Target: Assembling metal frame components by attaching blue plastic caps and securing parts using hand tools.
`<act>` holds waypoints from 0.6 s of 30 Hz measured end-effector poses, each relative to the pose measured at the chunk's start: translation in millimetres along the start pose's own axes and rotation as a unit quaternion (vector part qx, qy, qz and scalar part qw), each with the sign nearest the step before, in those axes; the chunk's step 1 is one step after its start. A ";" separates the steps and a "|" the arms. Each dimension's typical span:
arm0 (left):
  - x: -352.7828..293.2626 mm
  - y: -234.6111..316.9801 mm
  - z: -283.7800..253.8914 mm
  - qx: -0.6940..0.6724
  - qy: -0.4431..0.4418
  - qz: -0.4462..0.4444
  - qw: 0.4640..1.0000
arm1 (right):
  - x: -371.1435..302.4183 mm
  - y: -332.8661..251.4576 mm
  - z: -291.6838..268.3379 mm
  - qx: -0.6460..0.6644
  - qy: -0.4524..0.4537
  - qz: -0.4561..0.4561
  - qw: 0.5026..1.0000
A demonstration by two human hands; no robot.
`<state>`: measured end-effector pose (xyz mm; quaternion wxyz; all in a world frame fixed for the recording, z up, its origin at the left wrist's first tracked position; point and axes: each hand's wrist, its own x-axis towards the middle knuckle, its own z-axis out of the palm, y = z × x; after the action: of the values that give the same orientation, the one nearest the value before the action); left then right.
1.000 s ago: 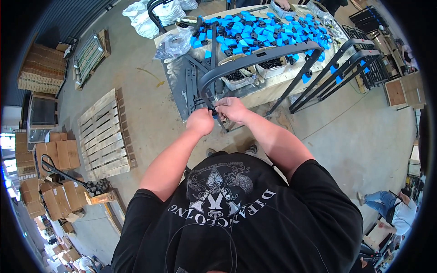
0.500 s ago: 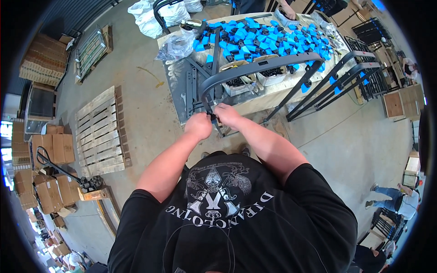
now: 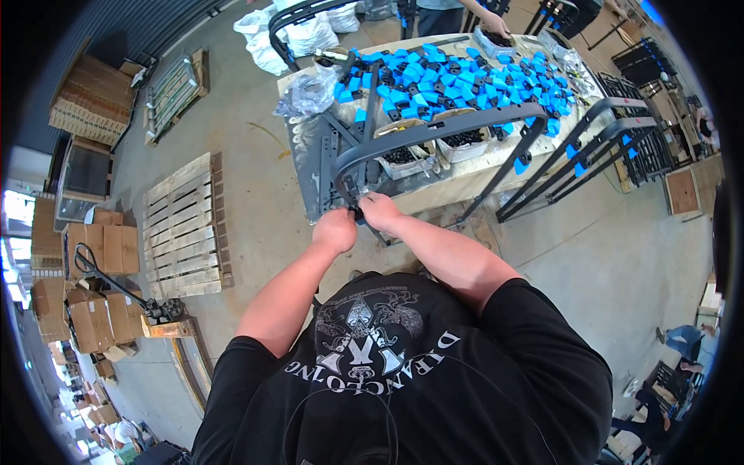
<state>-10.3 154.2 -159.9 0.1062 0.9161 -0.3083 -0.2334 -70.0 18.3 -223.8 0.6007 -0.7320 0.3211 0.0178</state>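
A dark grey bent-tube metal frame (image 3: 446,126) stands at the near edge of the worktable, its curved top arching over the edge. At its left leg, below the bend, both my hands are close together. My left hand (image 3: 335,230) is closed, fingertips against a small black part (image 3: 356,212) at the leg. Right beside it, my right hand (image 3: 380,214) is closed around the leg, its fingers curled toward the same part. My fingers and the leg hide most of that part.
Blue-and-black plastic pieces (image 3: 442,77) are heaped on the worktable (image 3: 457,174), with boxes of small black parts (image 3: 465,143) nearer me. Flat metal bars (image 3: 329,167) lie left. More frames (image 3: 589,155) stand right. A co-worker's hand (image 3: 494,23) reaches into a far box. A wooden pallet (image 3: 182,229) lies left.
The whole view has shifted slightly, with the table and frame sitting a little lower and to the right. Both my hands stay together at the same leg, with only slight finger movement.
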 end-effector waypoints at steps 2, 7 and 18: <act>-3.8 3.5 -1.8 0.019 -0.021 0.016 0.999 | -4.9 -3.0 -3.0 -0.128 -0.026 -0.078 0.988; 7.6 17.7 3.4 0.016 -0.042 0.010 0.999 | 16.9 35.4 -10.0 0.000 -0.022 0.006 1.000; -8.7 20.5 -10.7 -0.001 -0.033 -0.025 0.999 | 17.5 51.2 14.5 0.082 0.003 -0.063 0.995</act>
<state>-21.6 143.9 -140.5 0.0909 0.9153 -0.2885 -0.2660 -76.1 19.7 -279.4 0.6578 -0.6989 0.2767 -0.0483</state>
